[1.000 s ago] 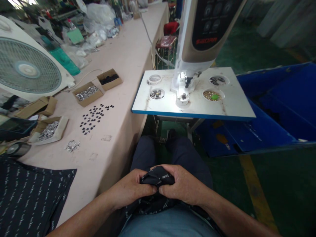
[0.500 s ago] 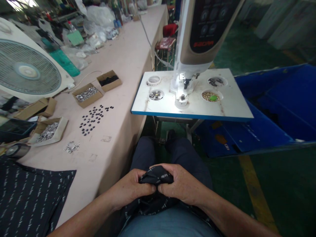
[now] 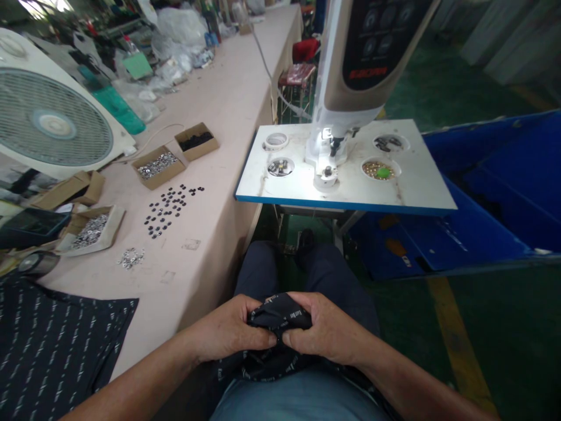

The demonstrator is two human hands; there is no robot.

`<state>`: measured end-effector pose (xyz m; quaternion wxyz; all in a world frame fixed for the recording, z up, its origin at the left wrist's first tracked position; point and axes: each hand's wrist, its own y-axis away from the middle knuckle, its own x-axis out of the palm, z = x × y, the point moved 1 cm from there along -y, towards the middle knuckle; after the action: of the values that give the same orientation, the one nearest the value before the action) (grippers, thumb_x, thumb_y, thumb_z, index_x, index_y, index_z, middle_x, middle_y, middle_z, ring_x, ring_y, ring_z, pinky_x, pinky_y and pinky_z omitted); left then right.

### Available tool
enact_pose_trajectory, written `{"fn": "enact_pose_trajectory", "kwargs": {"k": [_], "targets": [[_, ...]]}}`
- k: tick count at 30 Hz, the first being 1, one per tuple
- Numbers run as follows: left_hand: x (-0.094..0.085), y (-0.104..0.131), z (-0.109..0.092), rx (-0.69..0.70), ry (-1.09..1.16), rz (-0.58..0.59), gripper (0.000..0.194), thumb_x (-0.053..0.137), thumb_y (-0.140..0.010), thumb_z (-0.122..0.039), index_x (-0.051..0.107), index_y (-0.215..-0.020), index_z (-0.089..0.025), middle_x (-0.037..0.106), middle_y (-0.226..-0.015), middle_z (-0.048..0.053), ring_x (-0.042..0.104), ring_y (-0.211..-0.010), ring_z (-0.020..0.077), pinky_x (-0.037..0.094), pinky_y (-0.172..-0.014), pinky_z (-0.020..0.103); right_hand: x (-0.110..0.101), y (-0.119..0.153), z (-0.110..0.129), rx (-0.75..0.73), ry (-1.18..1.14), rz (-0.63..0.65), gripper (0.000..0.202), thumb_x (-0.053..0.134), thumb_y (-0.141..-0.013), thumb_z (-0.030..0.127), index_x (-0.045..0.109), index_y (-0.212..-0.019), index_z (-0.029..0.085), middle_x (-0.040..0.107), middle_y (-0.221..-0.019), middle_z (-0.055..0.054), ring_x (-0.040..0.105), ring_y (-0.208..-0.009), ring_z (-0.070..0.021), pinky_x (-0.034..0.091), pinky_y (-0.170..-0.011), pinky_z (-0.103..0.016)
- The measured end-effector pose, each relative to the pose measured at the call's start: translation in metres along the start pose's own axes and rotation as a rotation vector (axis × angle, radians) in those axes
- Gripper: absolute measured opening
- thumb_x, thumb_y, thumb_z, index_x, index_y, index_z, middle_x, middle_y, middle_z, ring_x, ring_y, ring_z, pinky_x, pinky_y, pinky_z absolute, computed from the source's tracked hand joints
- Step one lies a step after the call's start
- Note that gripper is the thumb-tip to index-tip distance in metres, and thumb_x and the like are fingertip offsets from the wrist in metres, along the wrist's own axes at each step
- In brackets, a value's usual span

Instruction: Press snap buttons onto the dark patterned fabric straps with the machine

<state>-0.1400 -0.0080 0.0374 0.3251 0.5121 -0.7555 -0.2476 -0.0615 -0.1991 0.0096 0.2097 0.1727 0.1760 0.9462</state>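
Black fabric with small white lettering (image 3: 280,313) is bunched over my lap, gripped from both sides. My left hand (image 3: 232,330) pinches its left part, thumb on top. My right hand (image 3: 326,330) holds the right part, its thumb tip close to the left one; the fingers beneath are hidden by cloth. Beyond my knees stands a press machine (image 3: 326,166) on a white table with a blue edge (image 3: 346,196). More black printed fabric (image 3: 56,345) lies at the left on the long table (image 3: 197,216).
Black snaps (image 3: 164,213) and small silver parts (image 3: 130,257) lie loose on the long table beside cardboard boxes (image 3: 160,169) of parts. A fan (image 3: 56,123) stands at the far left. Blue bins (image 3: 482,222) are at the right.
The surroundings have shifted slightly rightward in view. Both hands keep their grip on the black fabric, with the thumbs nearly in the same place.
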Motion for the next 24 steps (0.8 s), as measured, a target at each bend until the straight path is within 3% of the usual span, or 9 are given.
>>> {"fn": "enact_pose_trajectory", "kwargs": {"k": [10, 16, 24], "targets": [[0.003, -0.002, 0.002, 0.025, -0.006, -0.005, 0.019, 0.068, -0.076, -0.027, 0.057, -0.074, -0.012, 0.042, -0.067, -0.003, 0.032, -0.062, 0.0082, 0.026, -0.056, 0.021, -0.002, 0.001, 0.003, -0.067, -0.077, 0.027, 0.035, 0.07, -0.071, 0.019, 0.069, -0.106, 0.015, 0.066, -0.092, 0.001, 0.06, -0.086, -0.0158, 0.049, -0.082, -0.024], [0.003, -0.003, 0.002, 0.016, 0.018, -0.016, 0.022, 0.07, -0.075, -0.028, 0.056, -0.073, -0.012, 0.041, -0.068, -0.002, 0.032, -0.063, 0.0084, 0.026, -0.057, 0.021, -0.002, 0.002, 0.001, -0.064, -0.076, -0.005, 0.05, 0.069, -0.071, 0.017, 0.068, -0.12, 0.017, 0.068, -0.097, 0.001, 0.059, -0.083, -0.0131, 0.047, -0.075, -0.021], [0.006, -0.003, 0.01, 0.042, 0.034, -0.053, 0.02, 0.068, -0.075, -0.026, 0.053, -0.072, -0.013, 0.038, -0.067, -0.003, 0.029, -0.062, 0.008, 0.025, -0.056, 0.021, 0.003, 0.001, -0.003, -0.04, -0.025, -0.078, 0.058, 0.064, -0.068, 0.013, 0.067, -0.125, 0.019, 0.068, -0.092, 0.002, 0.057, -0.073, -0.0107, 0.045, -0.064, -0.018]]}}
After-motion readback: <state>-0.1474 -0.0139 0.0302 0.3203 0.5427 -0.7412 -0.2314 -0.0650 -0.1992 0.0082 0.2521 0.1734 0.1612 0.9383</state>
